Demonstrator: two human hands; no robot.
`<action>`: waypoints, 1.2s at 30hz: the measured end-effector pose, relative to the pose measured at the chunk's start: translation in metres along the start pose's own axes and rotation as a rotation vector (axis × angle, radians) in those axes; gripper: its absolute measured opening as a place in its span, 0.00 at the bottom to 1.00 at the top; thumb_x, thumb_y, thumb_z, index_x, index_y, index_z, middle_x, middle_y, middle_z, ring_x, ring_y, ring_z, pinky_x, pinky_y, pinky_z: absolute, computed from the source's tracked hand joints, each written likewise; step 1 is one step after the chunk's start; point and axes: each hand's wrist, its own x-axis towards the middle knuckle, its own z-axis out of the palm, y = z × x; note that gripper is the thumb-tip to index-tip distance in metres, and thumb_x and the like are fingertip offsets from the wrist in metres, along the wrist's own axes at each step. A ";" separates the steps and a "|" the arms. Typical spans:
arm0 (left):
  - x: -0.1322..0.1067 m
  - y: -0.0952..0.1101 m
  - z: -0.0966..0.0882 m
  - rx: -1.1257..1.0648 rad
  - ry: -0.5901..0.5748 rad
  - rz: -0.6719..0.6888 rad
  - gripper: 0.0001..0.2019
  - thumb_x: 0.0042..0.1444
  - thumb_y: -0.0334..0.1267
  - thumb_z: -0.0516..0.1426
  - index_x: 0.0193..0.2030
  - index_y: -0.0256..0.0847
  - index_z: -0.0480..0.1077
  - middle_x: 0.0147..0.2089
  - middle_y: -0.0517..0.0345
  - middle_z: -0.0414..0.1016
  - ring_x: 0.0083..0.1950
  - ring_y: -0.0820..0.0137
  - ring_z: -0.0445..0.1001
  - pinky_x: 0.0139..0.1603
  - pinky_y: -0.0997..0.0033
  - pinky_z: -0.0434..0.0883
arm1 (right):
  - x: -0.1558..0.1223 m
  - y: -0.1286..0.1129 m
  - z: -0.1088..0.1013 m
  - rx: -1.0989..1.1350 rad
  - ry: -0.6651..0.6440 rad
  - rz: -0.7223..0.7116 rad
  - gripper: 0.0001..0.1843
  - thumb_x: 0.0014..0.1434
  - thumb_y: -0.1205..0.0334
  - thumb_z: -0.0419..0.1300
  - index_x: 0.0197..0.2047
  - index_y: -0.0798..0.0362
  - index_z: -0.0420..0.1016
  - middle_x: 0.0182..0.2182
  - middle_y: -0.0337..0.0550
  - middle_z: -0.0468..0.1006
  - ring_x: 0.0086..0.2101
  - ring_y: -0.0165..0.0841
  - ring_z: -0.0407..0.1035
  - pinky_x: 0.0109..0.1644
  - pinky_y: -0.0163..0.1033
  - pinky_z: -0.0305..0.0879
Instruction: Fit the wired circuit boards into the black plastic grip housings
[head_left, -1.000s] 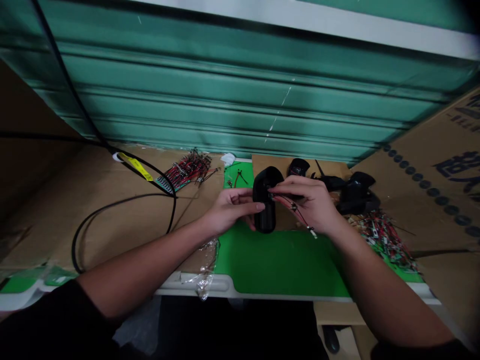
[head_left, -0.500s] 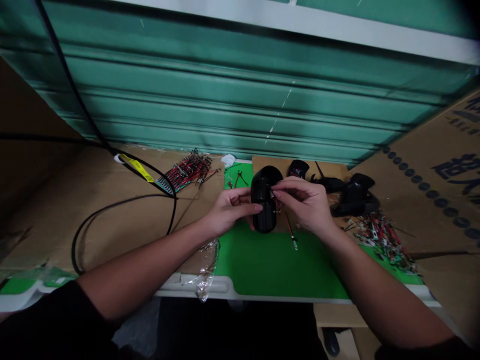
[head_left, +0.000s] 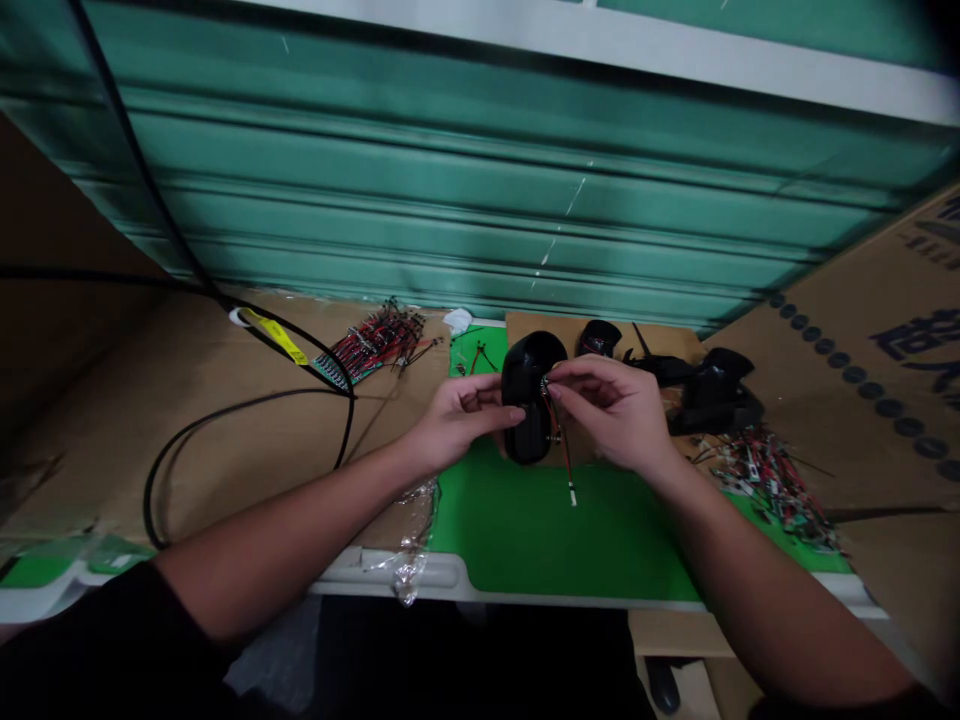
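My left hand [head_left: 457, 418] grips a black oblong plastic housing [head_left: 529, 395] from its left side, holding it upright above the green mat [head_left: 547, 530]. My right hand [head_left: 611, 405] pinches the top end of a thin red and black wire lead [head_left: 562, 455] against the housing's right edge. The lead hangs down from my fingertips, and its pale tip dangles just over the mat.
A bundle of red and black leads [head_left: 371, 343] lies back left on brown cardboard, crossed by a looping black cable [head_left: 247, 405] with a yellow tag. More black housings [head_left: 709, 390] and a heap of leads [head_left: 772, 485] sit at the right. A cardboard box stands far right.
The hanging wire lead has swung leftward, from trailing under my right wrist to hanging straight down beside the housing. Both hands have stayed at the housing.
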 end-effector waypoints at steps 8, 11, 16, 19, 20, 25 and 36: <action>0.000 0.001 0.001 -0.010 0.008 -0.012 0.23 0.52 0.41 0.77 0.52 0.32 0.83 0.40 0.48 0.85 0.31 0.69 0.80 0.27 0.72 0.78 | 0.000 -0.001 0.000 -0.072 0.006 -0.123 0.03 0.66 0.62 0.71 0.43 0.49 0.87 0.40 0.46 0.86 0.38 0.37 0.80 0.38 0.41 0.76; 0.000 0.000 0.002 -0.008 0.012 -0.020 0.23 0.52 0.40 0.77 0.52 0.32 0.83 0.39 0.49 0.85 0.31 0.69 0.80 0.28 0.72 0.79 | 0.000 0.000 0.000 -0.070 0.007 -0.100 0.03 0.66 0.61 0.71 0.42 0.49 0.87 0.39 0.46 0.86 0.36 0.36 0.80 0.36 0.40 0.75; -0.002 0.003 0.003 0.000 -0.009 -0.017 0.21 0.52 0.40 0.76 0.51 0.32 0.82 0.38 0.50 0.85 0.29 0.70 0.80 0.27 0.73 0.78 | -0.001 -0.002 0.001 -0.059 -0.002 0.017 0.08 0.65 0.54 0.72 0.40 0.50 0.85 0.35 0.46 0.85 0.30 0.34 0.77 0.31 0.39 0.72; -0.002 0.004 0.003 0.011 -0.032 -0.009 0.19 0.53 0.39 0.76 0.49 0.32 0.83 0.35 0.52 0.84 0.28 0.71 0.78 0.27 0.74 0.78 | -0.001 -0.001 0.002 0.039 -0.008 0.143 0.15 0.61 0.48 0.75 0.38 0.50 0.81 0.31 0.43 0.84 0.26 0.32 0.74 0.27 0.38 0.70; -0.002 0.004 0.003 0.010 -0.035 -0.004 0.19 0.53 0.39 0.76 0.48 0.32 0.83 0.35 0.52 0.84 0.28 0.71 0.78 0.27 0.73 0.78 | 0.000 -0.001 0.003 0.082 -0.004 0.187 0.17 0.59 0.46 0.76 0.38 0.49 0.80 0.30 0.42 0.83 0.25 0.32 0.73 0.27 0.37 0.71; 0.000 0.002 0.002 0.008 -0.034 0.029 0.17 0.53 0.40 0.76 0.45 0.33 0.83 0.35 0.52 0.84 0.28 0.71 0.78 0.28 0.74 0.76 | 0.003 0.000 0.002 0.206 -0.065 0.303 0.23 0.54 0.41 0.78 0.41 0.50 0.81 0.34 0.42 0.85 0.26 0.32 0.76 0.26 0.37 0.74; -0.001 0.000 0.003 0.043 -0.003 0.025 0.16 0.53 0.40 0.75 0.45 0.33 0.84 0.37 0.51 0.84 0.31 0.69 0.78 0.30 0.71 0.76 | 0.002 -0.002 0.005 0.237 -0.106 0.287 0.22 0.56 0.41 0.77 0.35 0.51 0.81 0.27 0.39 0.82 0.21 0.32 0.75 0.25 0.38 0.76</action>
